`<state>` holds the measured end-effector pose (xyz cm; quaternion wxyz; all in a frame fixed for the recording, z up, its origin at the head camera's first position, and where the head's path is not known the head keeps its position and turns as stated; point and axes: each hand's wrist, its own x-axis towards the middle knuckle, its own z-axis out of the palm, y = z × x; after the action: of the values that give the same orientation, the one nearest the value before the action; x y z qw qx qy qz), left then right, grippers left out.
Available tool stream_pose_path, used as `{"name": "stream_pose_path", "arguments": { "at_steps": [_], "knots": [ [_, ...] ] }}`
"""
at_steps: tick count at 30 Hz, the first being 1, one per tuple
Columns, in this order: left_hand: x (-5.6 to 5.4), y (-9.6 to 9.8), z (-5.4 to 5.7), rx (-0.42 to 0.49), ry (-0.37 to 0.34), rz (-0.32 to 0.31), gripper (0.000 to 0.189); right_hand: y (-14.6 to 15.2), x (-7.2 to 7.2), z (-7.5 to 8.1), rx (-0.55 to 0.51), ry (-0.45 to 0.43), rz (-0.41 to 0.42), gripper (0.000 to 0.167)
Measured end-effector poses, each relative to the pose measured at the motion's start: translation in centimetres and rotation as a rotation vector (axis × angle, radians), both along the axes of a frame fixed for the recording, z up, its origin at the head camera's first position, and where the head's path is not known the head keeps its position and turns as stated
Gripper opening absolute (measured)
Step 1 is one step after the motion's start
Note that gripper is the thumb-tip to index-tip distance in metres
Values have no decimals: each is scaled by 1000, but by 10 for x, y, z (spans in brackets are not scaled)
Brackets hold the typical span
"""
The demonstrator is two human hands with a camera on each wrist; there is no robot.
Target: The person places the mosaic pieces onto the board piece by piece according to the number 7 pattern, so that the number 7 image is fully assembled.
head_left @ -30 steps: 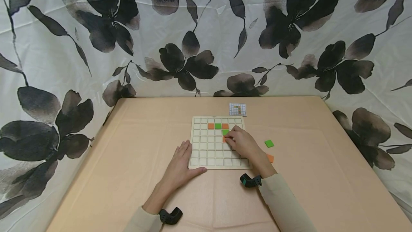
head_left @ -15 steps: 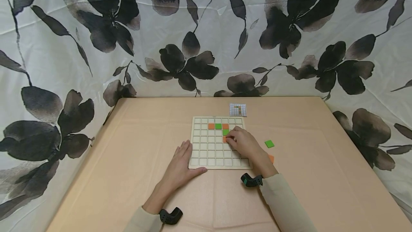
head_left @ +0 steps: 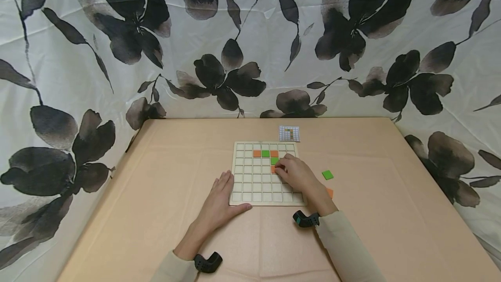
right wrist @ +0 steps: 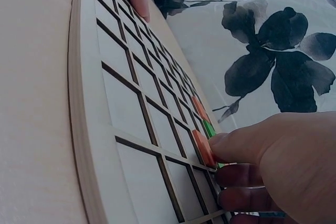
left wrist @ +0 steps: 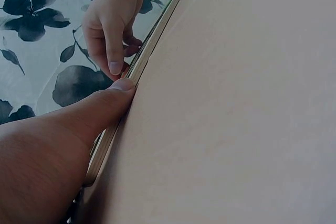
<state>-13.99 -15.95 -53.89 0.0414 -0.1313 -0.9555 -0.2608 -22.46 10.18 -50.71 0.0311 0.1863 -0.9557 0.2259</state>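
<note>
A pale wooden grid board lies on the table, with square tiles in some of its cells. My right hand is over its right half, pinching an orange tile between thumb and fingers. That tile stands tilted at its cell, just below a green tile. Farther up is a row of an orange tile, a green tile and another orange tile. My left hand rests at the board's near left corner, fingers straight along the left side and thumb against the front edge.
To the right of the board lie a loose green tile and an orange tile, the latter partly behind my right wrist. A small printed grid card lies beyond the board. Floral cloth hangs behind the table.
My right hand has shifted very slightly to the right, its fingertips still at the orange tile. The left hand and the board stay in place.
</note>
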Motion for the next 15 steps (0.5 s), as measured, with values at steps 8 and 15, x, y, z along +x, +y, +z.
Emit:
{"name": "stream_pose_path", "arguments": {
  "at_steps": [8, 15],
  "knots": [
    [1, 0, 1, 13, 20, -8, 108, -1, 0, -1, 2, 7, 4, 18],
    [1, 0, 2, 6, -1, -6, 110, -1, 1, -1, -1, 0, 4, 18]
  ]
}}
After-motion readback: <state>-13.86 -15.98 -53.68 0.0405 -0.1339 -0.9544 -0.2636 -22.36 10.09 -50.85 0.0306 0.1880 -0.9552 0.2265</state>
